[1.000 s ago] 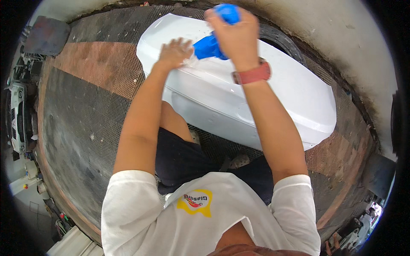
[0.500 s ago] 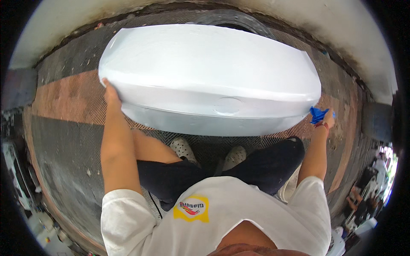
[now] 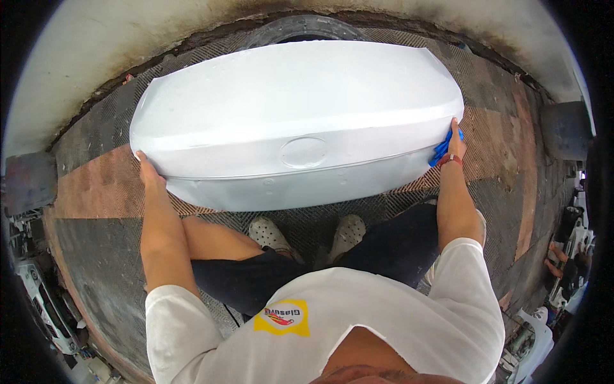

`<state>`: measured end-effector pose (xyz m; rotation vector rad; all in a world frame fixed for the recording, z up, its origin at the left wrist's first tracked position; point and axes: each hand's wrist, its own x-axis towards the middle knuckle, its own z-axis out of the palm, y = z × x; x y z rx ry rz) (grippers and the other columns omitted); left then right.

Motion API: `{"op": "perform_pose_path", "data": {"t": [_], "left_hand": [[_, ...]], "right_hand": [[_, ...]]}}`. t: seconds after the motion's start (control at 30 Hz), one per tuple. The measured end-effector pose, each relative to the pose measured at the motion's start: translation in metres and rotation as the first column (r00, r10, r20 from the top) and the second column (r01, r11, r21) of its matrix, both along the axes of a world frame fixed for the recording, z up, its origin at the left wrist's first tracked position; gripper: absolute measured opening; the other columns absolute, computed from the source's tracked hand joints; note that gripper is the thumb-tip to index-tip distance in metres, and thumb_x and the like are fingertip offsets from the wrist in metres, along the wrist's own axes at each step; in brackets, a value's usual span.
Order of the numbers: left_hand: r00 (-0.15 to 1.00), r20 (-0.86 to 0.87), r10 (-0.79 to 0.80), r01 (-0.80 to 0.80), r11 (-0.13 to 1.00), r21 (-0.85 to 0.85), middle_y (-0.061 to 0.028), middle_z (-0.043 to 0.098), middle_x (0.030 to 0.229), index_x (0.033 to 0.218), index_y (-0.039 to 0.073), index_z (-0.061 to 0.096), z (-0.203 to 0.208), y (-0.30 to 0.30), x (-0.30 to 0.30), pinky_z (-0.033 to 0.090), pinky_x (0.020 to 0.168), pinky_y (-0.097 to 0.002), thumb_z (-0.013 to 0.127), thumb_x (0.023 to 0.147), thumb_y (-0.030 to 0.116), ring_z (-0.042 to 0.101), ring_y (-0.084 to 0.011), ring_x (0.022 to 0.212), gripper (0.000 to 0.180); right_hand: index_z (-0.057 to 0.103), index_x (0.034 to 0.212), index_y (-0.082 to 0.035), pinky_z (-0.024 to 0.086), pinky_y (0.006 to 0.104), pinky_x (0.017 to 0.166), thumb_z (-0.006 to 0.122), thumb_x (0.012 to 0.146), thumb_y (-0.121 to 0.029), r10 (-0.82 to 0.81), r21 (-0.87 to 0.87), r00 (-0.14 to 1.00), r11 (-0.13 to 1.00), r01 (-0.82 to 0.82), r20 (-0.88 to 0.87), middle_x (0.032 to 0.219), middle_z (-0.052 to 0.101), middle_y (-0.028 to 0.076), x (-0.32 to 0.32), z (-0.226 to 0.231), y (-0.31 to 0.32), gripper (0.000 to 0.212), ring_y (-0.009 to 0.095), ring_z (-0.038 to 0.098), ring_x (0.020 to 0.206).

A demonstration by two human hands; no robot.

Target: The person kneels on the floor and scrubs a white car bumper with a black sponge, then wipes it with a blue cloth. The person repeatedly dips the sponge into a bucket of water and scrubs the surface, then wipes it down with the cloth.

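Observation:
A glossy white car trunk lid (image 3: 288, 89), with an oval recess in its rear face, spans the space in front of my knees. Its left end is in the grasp of my left hand (image 3: 151, 173), thumb over the edge and the other fingers mostly hidden beneath. At the opposite end my right hand (image 3: 456, 144) grips the edge, thumb up along the side. Between that palm and the lid is a crumpled blue cloth (image 3: 440, 153). What supports the lid underneath is hidden.
Behind the lid a black tire (image 3: 304, 27) lies near the stained wall (image 3: 128, 45). Dark rounded objects stand at left (image 3: 29, 182) and right (image 3: 566, 131). A patterned floor mat (image 3: 102, 256) spreads below. Car parts (image 3: 48, 307) and another person (image 3: 569, 269) appear at the edges.
My right hand, with the blue cloth in it, has moved onto the lid's right edge. The lid has turned, its right end going farther away and its left end nearer.

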<state>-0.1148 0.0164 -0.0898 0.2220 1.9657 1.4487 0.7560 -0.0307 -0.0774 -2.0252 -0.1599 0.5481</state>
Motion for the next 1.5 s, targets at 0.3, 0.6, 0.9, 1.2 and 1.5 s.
{"op": "perform_pose_path", "data": {"t": [0.3, 0.6, 0.9, 1.2, 1.5], "left_hand": [[0.987, 0.047, -0.157, 0.158, 0.987, -0.023, -0.0205, 0.033, 0.172, 0.166, -0.003, 0.031, 0.054, 0.043, -0.014, 0.017, 0.131, -0.0508, 0.063, 0.097, 0.071, 0.034, -0.0372, 0.157, 0.106], [0.968, 0.007, -0.251, 0.250, 0.966, 0.067, -0.0234, 0.040, 0.167, 0.163, -0.005, 0.036, 0.068, 0.092, -0.001, 0.025, 0.125, -0.0482, 0.074, 0.089, 0.071, 0.040, -0.0378, 0.151, 0.112], [0.939, -0.063, -0.338, 0.334, 0.941, -0.058, -0.0288, 0.044, 0.162, 0.157, -0.012, 0.041, 0.047, 0.076, -0.013, 0.026, 0.125, -0.0547, 0.086, 0.082, 0.061, 0.042, -0.0413, 0.149, 0.114], [0.915, -0.208, -0.345, 0.337, 0.938, -0.073, -0.0320, 0.050, 0.155, 0.149, -0.016, 0.048, 0.051, 0.080, -0.011, 0.029, 0.124, -0.0559, 0.087, 0.085, 0.057, 0.045, -0.0427, 0.146, 0.105], [0.931, -0.239, -0.277, 0.272, 0.961, -0.055, -0.0303, 0.055, 0.150, 0.144, -0.016, 0.052, 0.052, 0.081, -0.002, 0.033, 0.123, -0.0493, 0.087, 0.085, 0.058, 0.052, -0.0402, 0.140, 0.102]], "right_hand": [[0.077, 0.104, 0.010, 0.056, 0.0356, 0.076, 0.091, 0.079, -0.055, -0.031, 0.136, 0.981, 0.991, 0.005, 0.192, 0.103, 0.076, 0.015, -0.001, 0.041, 0.045, 0.071, 0.021, 0.069, 0.082], [0.076, 0.100, 0.004, 0.055, 0.0356, 0.075, 0.092, 0.076, -0.057, -0.043, 0.212, 0.992, 0.977, 0.017, 0.119, 0.096, 0.072, 0.009, 0.003, 0.042, 0.079, 0.068, 0.020, 0.066, 0.080], [0.077, 0.109, 0.001, 0.054, 0.0304, 0.074, 0.091, 0.081, -0.044, 0.148, 0.379, 0.979, 0.906, -0.190, 0.138, 0.100, 0.073, 0.006, -0.002, 0.041, 0.057, 0.054, 0.016, 0.066, 0.084], [0.079, 0.108, -0.003, 0.051, 0.0297, 0.072, 0.092, 0.081, -0.038, 0.216, 0.267, 0.940, 0.920, -0.287, 0.265, 0.096, 0.072, 0.003, 0.013, 0.026, 0.070, 0.046, 0.014, 0.063, 0.079], [0.077, 0.112, 0.002, 0.052, 0.0309, 0.072, 0.092, 0.082, -0.039, 0.232, 0.304, 0.926, 0.896, -0.323, 0.298, 0.093, 0.071, 0.003, 0.010, 0.023, 0.064, 0.053, 0.014, 0.062, 0.077]]}}
